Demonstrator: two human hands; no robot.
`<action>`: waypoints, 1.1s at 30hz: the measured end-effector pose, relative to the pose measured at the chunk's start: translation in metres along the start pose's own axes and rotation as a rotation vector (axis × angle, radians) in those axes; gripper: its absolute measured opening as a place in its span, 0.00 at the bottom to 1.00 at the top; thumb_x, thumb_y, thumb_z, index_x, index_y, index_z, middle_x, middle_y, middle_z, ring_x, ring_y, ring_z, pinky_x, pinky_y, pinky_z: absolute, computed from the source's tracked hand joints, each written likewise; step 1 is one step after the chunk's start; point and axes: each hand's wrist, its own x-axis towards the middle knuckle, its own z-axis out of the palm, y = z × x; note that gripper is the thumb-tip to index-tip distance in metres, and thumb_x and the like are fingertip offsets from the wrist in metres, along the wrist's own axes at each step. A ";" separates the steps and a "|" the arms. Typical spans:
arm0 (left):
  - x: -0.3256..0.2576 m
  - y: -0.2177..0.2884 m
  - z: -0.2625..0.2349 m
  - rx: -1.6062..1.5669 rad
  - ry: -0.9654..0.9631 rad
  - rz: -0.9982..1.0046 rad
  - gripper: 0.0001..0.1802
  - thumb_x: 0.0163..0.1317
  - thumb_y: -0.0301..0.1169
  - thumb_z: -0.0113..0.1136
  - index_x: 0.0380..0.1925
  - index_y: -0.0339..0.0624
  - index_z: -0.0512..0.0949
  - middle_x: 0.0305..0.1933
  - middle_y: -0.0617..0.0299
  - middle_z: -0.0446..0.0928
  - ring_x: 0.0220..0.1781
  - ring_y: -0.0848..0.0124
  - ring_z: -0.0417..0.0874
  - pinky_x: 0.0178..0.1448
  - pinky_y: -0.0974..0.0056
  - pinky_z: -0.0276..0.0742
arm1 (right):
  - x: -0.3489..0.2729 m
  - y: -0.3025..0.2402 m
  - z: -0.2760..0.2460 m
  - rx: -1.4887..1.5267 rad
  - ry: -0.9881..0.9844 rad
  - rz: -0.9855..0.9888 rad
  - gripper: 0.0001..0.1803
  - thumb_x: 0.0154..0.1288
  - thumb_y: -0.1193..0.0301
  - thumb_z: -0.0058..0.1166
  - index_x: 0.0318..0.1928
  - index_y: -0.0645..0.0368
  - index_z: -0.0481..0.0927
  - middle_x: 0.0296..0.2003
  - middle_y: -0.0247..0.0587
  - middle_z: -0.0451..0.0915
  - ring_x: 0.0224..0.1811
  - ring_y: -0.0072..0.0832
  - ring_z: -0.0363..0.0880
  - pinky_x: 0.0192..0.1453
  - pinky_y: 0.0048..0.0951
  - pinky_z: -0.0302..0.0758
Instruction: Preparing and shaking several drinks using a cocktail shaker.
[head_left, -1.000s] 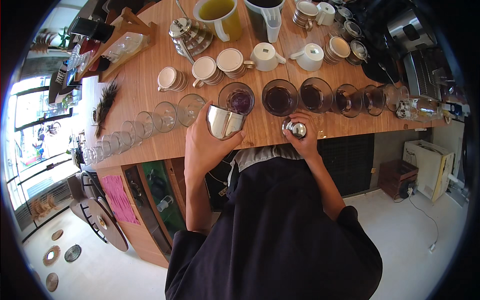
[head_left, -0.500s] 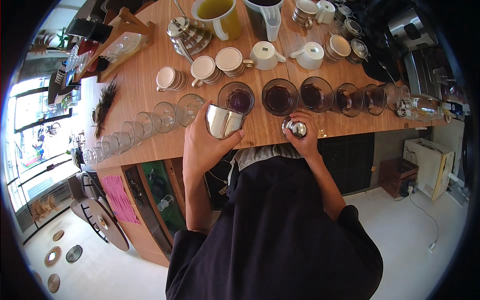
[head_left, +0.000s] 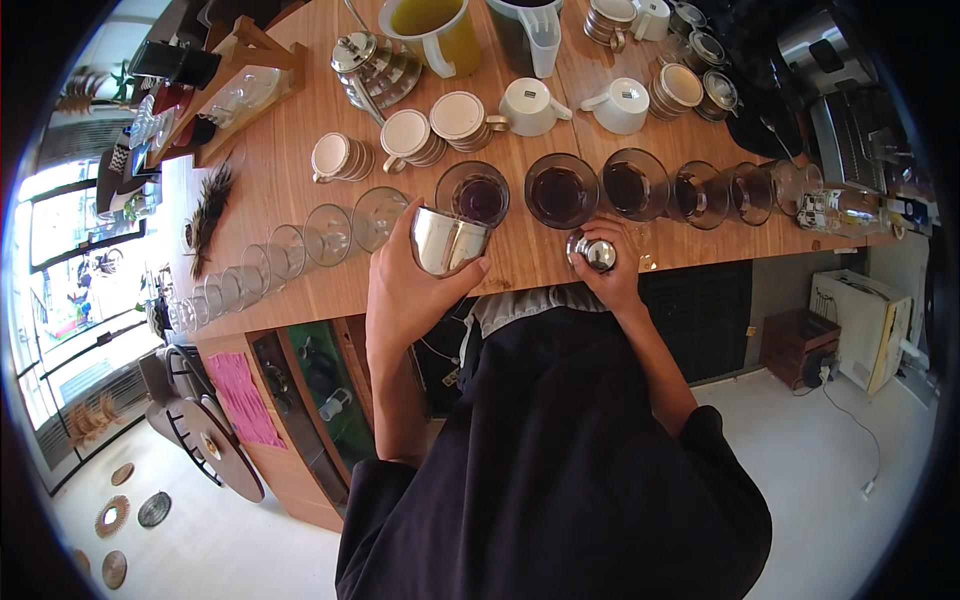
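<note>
Left hand: the left hand (head_left: 415,290) was clamped around a metal cup (head_left: 448,243), thumb on the near side, fingers mostly hidden behind it.
Metal cup: it sat inside the left grip, tilted, its far edge up against the near side of a glass of dark drink (head_left: 474,196); whether the two touched could not be told.
Right hand: the right hand (head_left: 617,268) was closed on a small metal cap (head_left: 598,256), fingers curled over its far side.
Metal cap: it lay within the right grip, its round shiny top facing up.
Dark drinks: a second filled glass (head_left: 562,190) stood just beyond the right grip and to its left, a third filled glass (head_left: 634,185) just beyond it, and more ran on to its right.
Clear glasses: the nearest clear glass (head_left: 381,219) stood just beyond the left grip, on its left, the first of a row curving away leftward.
Mugs: past both grips stood upturned mugs, among them a striped mug (head_left: 407,139) and a white mug (head_left: 534,106).
Far side: farthest from the left grip, a metal teapot (head_left: 385,75) stood near a jug of yellow-green liquid (head_left: 440,45).
Table: wood (head_left: 300,115) spread out beneath all these.
</note>
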 end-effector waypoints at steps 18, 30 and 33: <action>0.004 0.003 -0.002 0.013 -0.022 -0.038 0.52 0.44 0.44 0.80 0.65 0.23 0.70 0.48 0.36 0.85 0.53 0.49 0.89 0.59 0.52 0.81 | 0.000 0.000 0.001 -0.013 0.006 -0.008 0.19 0.53 0.72 0.74 0.44 0.59 0.80 0.46 0.43 0.85 0.49 0.40 0.83 0.56 0.39 0.77; 0.009 0.003 -0.004 0.067 -0.036 -0.020 0.53 0.43 0.46 0.80 0.65 0.21 0.70 0.48 0.35 0.84 0.53 0.49 0.88 0.59 0.52 0.81 | 0.003 -0.001 0.000 -0.040 0.007 -0.036 0.19 0.53 0.71 0.74 0.43 0.59 0.80 0.46 0.44 0.86 0.49 0.40 0.84 0.56 0.39 0.78; 0.009 0.002 -0.004 0.059 -0.027 -0.010 0.54 0.43 0.47 0.80 0.65 0.21 0.70 0.48 0.35 0.84 0.53 0.48 0.88 0.59 0.52 0.81 | 0.003 0.000 0.000 -0.039 0.005 -0.034 0.19 0.53 0.70 0.74 0.43 0.59 0.80 0.46 0.43 0.86 0.49 0.40 0.84 0.56 0.39 0.78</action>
